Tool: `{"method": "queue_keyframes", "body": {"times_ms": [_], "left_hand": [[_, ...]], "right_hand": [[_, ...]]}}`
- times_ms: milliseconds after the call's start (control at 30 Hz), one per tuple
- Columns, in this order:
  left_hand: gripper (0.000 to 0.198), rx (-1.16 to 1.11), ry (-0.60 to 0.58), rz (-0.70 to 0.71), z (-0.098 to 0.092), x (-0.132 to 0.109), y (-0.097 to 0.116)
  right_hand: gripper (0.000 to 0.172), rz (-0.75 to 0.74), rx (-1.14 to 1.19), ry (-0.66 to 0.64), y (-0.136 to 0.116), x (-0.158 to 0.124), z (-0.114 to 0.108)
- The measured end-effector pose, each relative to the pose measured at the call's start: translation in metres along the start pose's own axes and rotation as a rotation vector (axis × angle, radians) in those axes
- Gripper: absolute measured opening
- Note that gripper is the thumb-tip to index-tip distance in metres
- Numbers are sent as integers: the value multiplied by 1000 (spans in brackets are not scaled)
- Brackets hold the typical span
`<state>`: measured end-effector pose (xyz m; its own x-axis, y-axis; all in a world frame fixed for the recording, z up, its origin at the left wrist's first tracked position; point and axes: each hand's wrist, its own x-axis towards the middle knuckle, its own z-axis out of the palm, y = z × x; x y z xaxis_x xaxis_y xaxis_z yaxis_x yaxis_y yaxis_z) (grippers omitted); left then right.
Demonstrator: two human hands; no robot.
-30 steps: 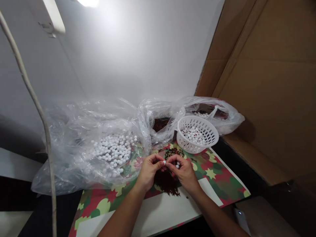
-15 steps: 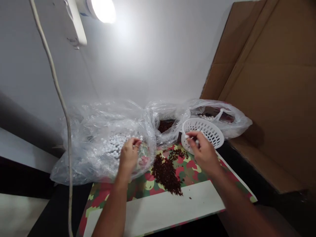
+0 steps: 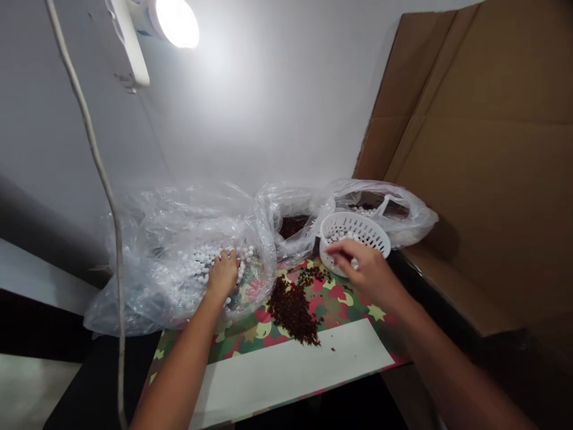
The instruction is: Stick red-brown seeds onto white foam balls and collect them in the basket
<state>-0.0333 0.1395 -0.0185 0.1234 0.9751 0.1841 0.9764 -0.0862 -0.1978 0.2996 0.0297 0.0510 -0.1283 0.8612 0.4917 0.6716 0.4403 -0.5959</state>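
Across the camouflage-patterned sheet, work has split apart.

The left hand has dropped among small white balls in the clear plastic bag, fingers bent, any grip hidden; beyond the red-brown flakes, the right hand has left it for the white slotted basket, fingers drawn close, contents unclear. No writing is legible.

The left hand and right hand are bare, with slender fingers. The 2 forearms are uncovered too, narrow at the wrists and widening toward the elbows; blur softens the right forearm's outline.
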Motion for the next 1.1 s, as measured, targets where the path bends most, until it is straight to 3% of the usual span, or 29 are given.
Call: {"method": "queue_keyframes", "body": {"times_ms": [133, 300, 433, 533, 633, 733, 800, 900, 1000, 1100], "left_hand": [[48, 16, -29, -14, 1, 2, -10], [44, -36, -88, -72, -4, 2, -14], [40, -205, 26, -174, -7, 6, -25], [32, -631, 91, -328, -14, 9, -37], [28, -1403, 17, -529, -31, 5, -37], [31, -2072, -217, -469, -56, -9, -16], [36, -2265, -373, -427, -70, -20, 8], [45, -2296, -582, -291, -82, -35, 50], [49, -2274, -789, -165, -77, -45, 85], [37, -2270, -814, -106, -62, -49, 105]], "right_hand": [[21, 33, 123, -248, -1, -42, 31], [22, 27, 99, -347, 25, -63, 70], [21, -33, 19, -412, 34, -62, 87], [19, -52, -43, -449, 37, -60, 91], [14, -50, -41, -453, 36, -60, 87], [10, 31, 71, -404, 31, -58, 81], [8, 144, 204, -321, 25, -54, 78], [14, 287, 476, -174, 13, -45, 77], [21, 330, 732, -78, 1, -35, 78], [23, 334, 832, -41, -4, -30, 80]]}}
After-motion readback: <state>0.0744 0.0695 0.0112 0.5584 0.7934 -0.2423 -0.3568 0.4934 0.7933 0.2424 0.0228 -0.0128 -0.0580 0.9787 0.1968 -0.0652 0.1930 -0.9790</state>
